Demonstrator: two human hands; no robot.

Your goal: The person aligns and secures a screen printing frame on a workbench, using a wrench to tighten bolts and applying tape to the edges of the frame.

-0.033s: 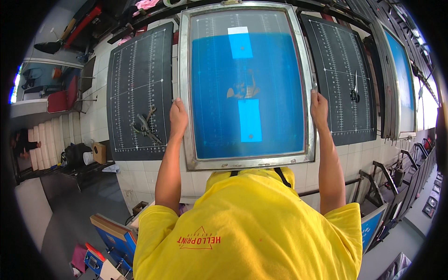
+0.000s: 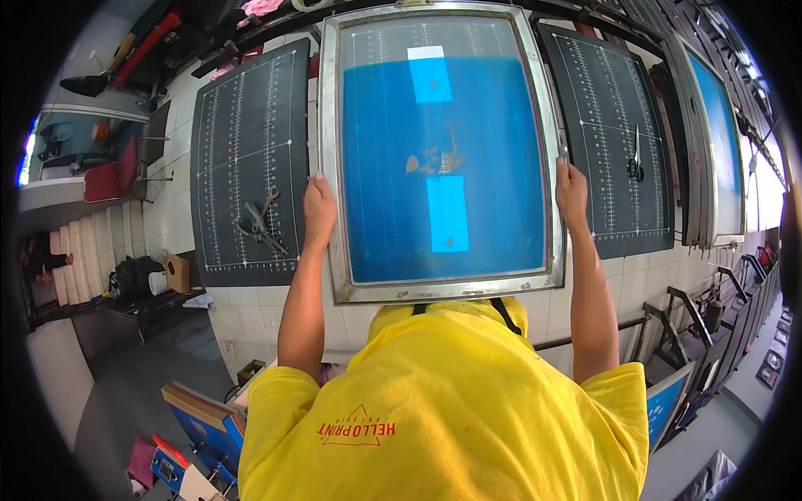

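From here I see a rectangular metal screen-printing frame [image 2: 451,290] in front of the yellow-shirted person [image 2: 443,401], its taut, translucent mesh [image 2: 384,209] coated glossy blue, between two flat dark boards [image 2: 219,167] ruled with white scales. The left hand [image 2: 320,207] and right hand [image 2: 572,196] grip its opposite side rails, curled nearly closed, fingers mostly hidden.

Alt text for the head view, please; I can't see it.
A person's left hand and right hand grip opposite sides of a metal-framed blue screen. Beside it, the dark left board bears a metal hand tool; the dark right board, scissors.
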